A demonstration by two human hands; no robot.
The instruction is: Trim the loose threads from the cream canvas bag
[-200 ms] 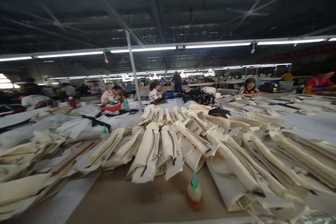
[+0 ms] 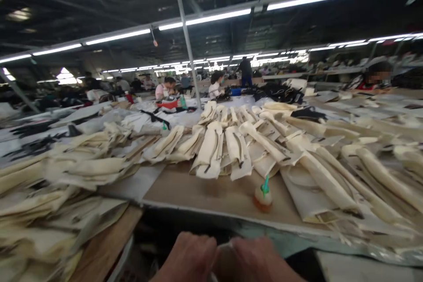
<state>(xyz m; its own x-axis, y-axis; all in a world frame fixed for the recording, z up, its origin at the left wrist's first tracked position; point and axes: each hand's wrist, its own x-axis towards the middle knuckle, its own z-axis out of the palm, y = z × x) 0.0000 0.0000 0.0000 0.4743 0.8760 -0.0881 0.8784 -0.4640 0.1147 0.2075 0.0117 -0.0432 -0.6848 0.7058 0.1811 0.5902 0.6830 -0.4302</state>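
My left hand (image 2: 188, 255) and my right hand (image 2: 262, 256) are side by side at the bottom middle, just in front of the table edge. Both are closed, with the fingers curled under and blurred. A pale, rounded thing (image 2: 226, 259) shows between them, and its kind is not clear. On the brown tabletop (image 2: 198, 196) beyond stands a small bottle (image 2: 263, 198) with a green nozzle and orange-brown contents at its base. Behind it lie folded cream fabric pieces (image 2: 209, 150) with dark zipper-like strips.
More cream pieces (image 2: 95, 167) are heaped at left, over a wooden board (image 2: 109, 242). Others (image 2: 330, 180) spread along the right. A metal post (image 2: 188, 44) rises behind the table. Several people work farther back, one person (image 2: 373, 77) at right. A second green nozzle (image 2: 164, 126) stands farther off.
The view has tilted down and turned left, bringing the table's front edge into sight. Both my hands now show at the bottom; before, only part of a hand was blurred at the top right.
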